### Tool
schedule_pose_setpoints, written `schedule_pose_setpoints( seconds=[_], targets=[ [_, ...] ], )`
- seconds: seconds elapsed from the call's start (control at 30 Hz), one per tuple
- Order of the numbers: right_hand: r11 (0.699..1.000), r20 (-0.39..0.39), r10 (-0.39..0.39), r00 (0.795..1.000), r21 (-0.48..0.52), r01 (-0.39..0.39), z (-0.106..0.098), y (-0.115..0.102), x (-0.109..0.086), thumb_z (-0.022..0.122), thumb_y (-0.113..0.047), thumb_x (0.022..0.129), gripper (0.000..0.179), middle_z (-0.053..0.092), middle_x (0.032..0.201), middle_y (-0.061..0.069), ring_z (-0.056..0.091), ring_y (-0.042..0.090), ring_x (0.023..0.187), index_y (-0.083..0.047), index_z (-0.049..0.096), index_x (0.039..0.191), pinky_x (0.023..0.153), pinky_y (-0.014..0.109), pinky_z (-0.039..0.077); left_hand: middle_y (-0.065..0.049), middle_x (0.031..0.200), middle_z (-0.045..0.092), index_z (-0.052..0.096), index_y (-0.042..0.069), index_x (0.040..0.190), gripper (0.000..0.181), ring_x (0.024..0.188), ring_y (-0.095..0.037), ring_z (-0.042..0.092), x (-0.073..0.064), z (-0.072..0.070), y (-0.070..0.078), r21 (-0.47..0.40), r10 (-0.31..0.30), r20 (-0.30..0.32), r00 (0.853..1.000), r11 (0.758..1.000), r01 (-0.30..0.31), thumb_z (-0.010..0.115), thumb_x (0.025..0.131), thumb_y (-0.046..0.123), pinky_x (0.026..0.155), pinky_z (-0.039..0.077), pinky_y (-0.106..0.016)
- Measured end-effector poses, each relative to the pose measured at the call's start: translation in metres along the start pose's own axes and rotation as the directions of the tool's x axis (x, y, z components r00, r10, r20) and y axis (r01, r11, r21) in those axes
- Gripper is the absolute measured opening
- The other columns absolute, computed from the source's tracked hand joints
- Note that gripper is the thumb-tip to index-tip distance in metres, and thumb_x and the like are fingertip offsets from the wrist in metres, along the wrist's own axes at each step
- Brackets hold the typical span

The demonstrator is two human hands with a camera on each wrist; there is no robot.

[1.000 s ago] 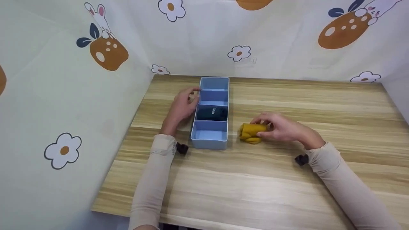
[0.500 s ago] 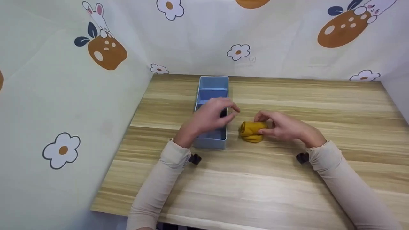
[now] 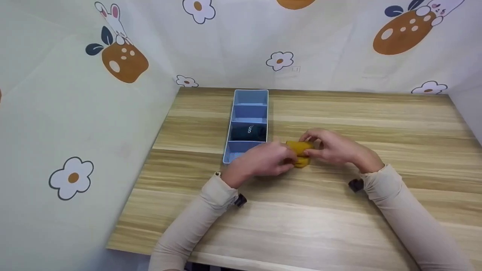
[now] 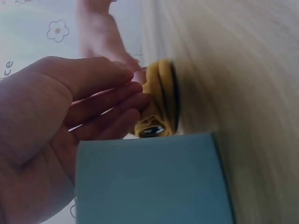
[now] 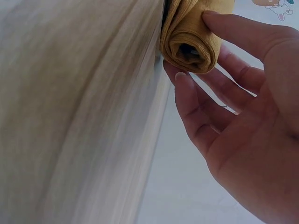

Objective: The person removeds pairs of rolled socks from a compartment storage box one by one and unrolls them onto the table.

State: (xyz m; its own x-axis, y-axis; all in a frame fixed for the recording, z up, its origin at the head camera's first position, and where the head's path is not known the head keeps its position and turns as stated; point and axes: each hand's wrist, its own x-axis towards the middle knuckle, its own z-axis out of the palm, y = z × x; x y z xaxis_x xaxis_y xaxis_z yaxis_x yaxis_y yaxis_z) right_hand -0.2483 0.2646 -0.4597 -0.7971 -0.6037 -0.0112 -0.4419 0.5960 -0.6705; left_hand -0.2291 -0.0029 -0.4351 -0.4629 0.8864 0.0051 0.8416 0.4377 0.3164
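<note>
1. Clock centred on the yellow roll, head view. Yellow roll (image 3: pixel 299 148) between both hands, on or just above the counter (image 3: pixel 301 226); underside contact unclear.
2. Right hand (image 3: pixel 333 146) at 3 o'clock, clamped on the roll: thumb one side, fingers other side.
3. Left hand (image 3: pixel 265 160) at 8 o'clock, fingers loosely extended to the roll's left end; no clear grip, touch can't be confirmed.
4. Blue tray (image 3: pixel 250 97) at 10 o'clock, dark roll (image 3: pixel 244 132) in third compartment from far end; left hand partly hides nearest one.
5. Likely risk: cloth uncoils if the right pinch slackens; lower fold (image 3: pixel 301 163) looks loose.
6. Left fingertips could snag that fold and drag it open.
7. Left wrist close to tray's near end; careless swing toward 10 o'clock might knock it.
</note>
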Motion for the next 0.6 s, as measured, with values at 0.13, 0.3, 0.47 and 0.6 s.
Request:
schedule_pose_setpoints(
  seconds=[0.13,0.3,0.47,0.6],
  targets=[
    [0.997,-0.050,-0.052,0.997,-0.051,0.049,0.001,0.000,0.001,0.081,-0.013,0.098,0.031,0.071,0.130,0.007,0.068,0.025,0.113,-0.011,0.072,0.128,0.089,0.045,0.059,-0.002,0.112,0.076,0.078,0.012,0.116,0.016,0.097,-0.017,0.067,0.001,0.004,0.002,0.032,-0.021,0.017,1.000,0.999,0.021,0.069,0.105,0.020,0.093,0.060,-0.036],
    [0.995,-0.091,-0.092,0.992,-0.056,0.087,0.001,-0.002,0.002,0.080,-0.007,0.098,0.028,0.073,0.124,0.008,0.073,0.028,0.112,-0.010,0.071,0.124,0.085,0.044,0.063,0.000,0.105,0.074,0.079,0.017,0.114,0.015,0.091,-0.019,0.066,0.001,0.007,0.007,0.085,-0.035,0.022,0.999,0.996,0.033,0.069,0.105,0.026,0.086,0.061,-0.036],
    [0.991,-0.114,-0.089,0.989,-0.114,0.076,0.002,-0.001,0.003,0.084,-0.013,0.096,0.030,0.072,0.126,0.009,0.073,0.028,0.110,-0.008,0.074,0.124,0.084,0.042,0.065,0.004,0.102,0.074,0.078,0.023,0.112,0.014,0.088,-0.016,0.065,0.000,0.011,0.010,0.123,-0.044,0.017,0.999,0.992,0.041,0.068,0.106,0.030,0.081,0.061,-0.037],
    [0.976,-0.121,-0.070,0.990,-0.212,0.043,0.002,-0.001,0.004,0.087,-0.018,0.093,0.042,0.069,0.127,0.010,0.069,0.026,0.104,-0.007,0.074,0.131,0.084,0.042,0.061,0.005,0.098,0.073,0.077,0.022,0.110,0.011,0.085,-0.014,0.066,0.000,0.013,0.010,0.119,-0.007,0.002,1.000,0.993,0.007,0.068,0.106,0.027,0.078,0.060,-0.036]
  ],
)
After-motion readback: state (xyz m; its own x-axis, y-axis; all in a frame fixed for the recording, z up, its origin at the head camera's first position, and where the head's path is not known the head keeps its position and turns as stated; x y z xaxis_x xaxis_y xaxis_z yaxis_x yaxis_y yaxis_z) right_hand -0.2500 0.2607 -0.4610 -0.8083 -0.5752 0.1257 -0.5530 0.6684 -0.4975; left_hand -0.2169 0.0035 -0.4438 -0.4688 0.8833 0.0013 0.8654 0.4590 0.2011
